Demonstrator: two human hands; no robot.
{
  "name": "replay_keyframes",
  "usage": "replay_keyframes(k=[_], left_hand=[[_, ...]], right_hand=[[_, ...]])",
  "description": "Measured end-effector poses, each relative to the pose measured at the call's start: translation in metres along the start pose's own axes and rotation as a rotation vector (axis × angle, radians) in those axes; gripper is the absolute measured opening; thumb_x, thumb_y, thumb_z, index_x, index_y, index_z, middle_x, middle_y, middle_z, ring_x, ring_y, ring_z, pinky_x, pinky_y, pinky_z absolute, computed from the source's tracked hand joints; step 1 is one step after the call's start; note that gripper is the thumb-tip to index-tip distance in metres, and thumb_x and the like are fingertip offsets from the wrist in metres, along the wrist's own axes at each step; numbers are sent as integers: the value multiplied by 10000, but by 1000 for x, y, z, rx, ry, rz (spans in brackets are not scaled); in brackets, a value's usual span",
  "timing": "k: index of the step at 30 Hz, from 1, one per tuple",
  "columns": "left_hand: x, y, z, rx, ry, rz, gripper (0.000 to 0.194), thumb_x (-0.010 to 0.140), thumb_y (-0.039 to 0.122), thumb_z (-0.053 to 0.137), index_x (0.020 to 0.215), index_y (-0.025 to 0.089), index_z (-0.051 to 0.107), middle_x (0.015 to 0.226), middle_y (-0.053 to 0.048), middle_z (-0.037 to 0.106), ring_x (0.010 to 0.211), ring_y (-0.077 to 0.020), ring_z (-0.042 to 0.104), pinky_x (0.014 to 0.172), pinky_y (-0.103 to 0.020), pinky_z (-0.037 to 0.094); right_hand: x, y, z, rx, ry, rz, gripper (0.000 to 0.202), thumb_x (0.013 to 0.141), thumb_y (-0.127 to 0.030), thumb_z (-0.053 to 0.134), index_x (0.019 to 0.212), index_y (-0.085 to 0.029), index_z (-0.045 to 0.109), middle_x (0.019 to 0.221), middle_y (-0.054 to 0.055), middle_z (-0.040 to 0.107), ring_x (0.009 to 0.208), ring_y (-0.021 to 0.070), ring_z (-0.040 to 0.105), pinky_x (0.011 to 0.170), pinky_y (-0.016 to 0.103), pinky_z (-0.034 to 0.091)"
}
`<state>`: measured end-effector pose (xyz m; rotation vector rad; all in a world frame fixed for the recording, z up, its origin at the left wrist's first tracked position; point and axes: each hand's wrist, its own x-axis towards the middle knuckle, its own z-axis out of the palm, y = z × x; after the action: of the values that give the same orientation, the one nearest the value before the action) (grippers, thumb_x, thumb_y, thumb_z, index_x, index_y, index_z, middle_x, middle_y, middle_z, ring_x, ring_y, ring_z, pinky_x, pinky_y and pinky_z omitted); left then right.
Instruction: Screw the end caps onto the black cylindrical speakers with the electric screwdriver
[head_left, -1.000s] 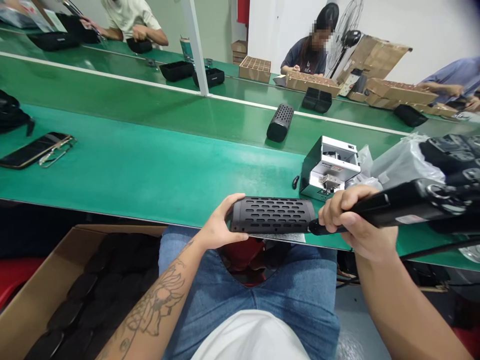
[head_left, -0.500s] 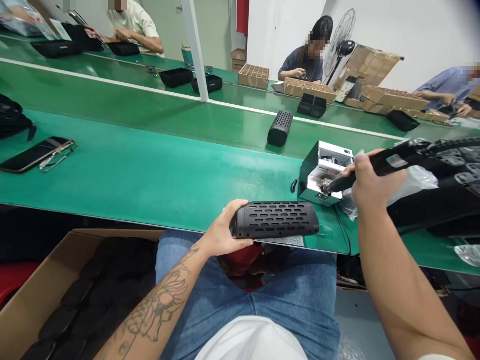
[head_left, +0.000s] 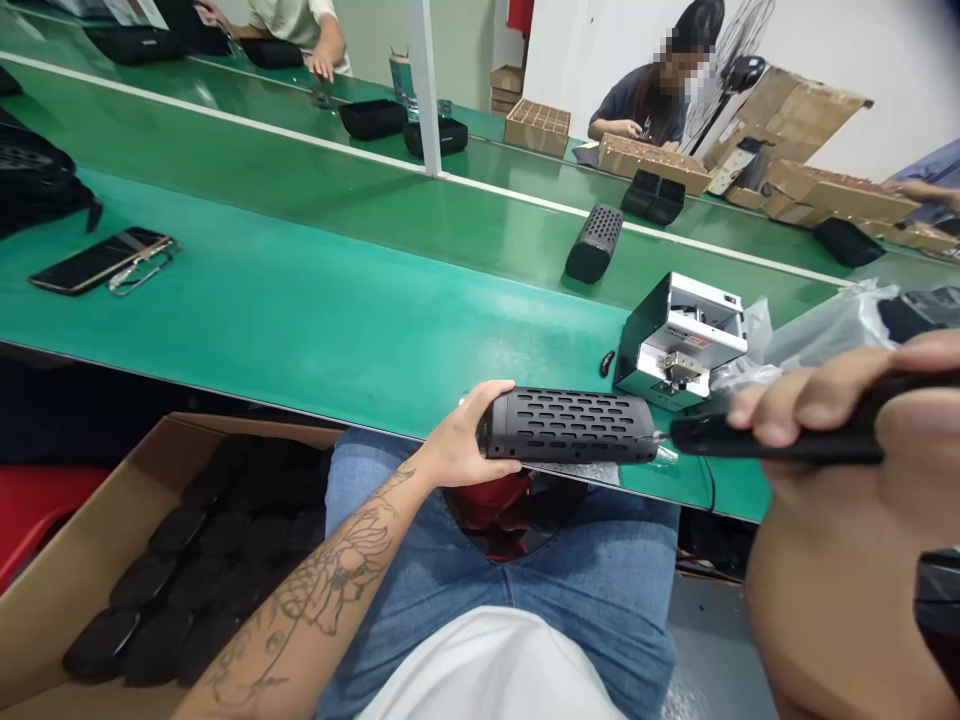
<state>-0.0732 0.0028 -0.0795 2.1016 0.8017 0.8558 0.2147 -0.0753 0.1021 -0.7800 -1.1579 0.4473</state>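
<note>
- Your left hand [head_left: 461,440] is closed around the left end of the slotted casing [head_left: 574,425], one digit along its far side and one along its near side.
- The casing lies at the near edge of the green worktop [head_left: 337,310], right of that edge's middle as you see it.
- Its long axis runs left to right, close to parallel with that edge; its slotted face is turned up toward you.
- One end of the casing sits in your left palm; the other points right, toward the tool.
- Your right hand [head_left: 825,395] is wrapped tight around a black driver [head_left: 705,436], which lies almost level and points left, roughly in line with the casing's long axis.
- The driver's bit [head_left: 660,437] meets the casing's right end; whether it sits in a screw is too small to tell.
- Beyond that right end, a black-and-white machine [head_left: 675,340] stands by the worktop's far edge, with a small black piece [head_left: 607,362] just left of it.
- Past the far edge, on the darker green strip [head_left: 360,210], a second slotted casing [head_left: 596,240] has its long axis running away from you, leaning a little right, its solid end facing you.
- Toward the worktop's left end you have a phone [head_left: 101,260], lying aslant, with a thin metal-framed item [head_left: 142,270] against its right side.
</note>
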Motion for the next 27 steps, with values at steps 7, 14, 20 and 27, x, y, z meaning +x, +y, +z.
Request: replay_keyframes(k=[7,14,20,27], left_hand=[[-2,0,2,-1,7,19,1010,680,367,863,1524,276,315,1532,-118,450,1396,-326,494,1200,-483,414],[-2,0,3,-4,25,41,1000,680,381,861,1520,271,329,1509,-124,469,1382,-334,504,1185,-484,428],[-2,-1,3,-20,26,47,981,681,397,863,1503,275,342,1500,-123,476,1367,-338,518,1172,-496,436],[-1,0,4,-12,30,48,984,672,392,865,1499,279,342,1488,-119,488,1350,-338,532,1152,-483,452]], right_hand=[[-41,11,38,146,-299,117,182,818,-253,799,957,-219,686,633,-6,658,438,162,599,481,385,577],[-38,27,41,132,-322,234,206,818,-215,795,919,-228,616,659,-20,647,473,169,626,539,393,590],[-38,32,40,125,-394,281,218,806,-196,798,916,-239,615,668,-27,652,489,166,625,518,368,568],[-36,37,37,112,-472,329,248,787,-215,813,921,-249,607,666,-35,650,497,155,611,525,355,569]])
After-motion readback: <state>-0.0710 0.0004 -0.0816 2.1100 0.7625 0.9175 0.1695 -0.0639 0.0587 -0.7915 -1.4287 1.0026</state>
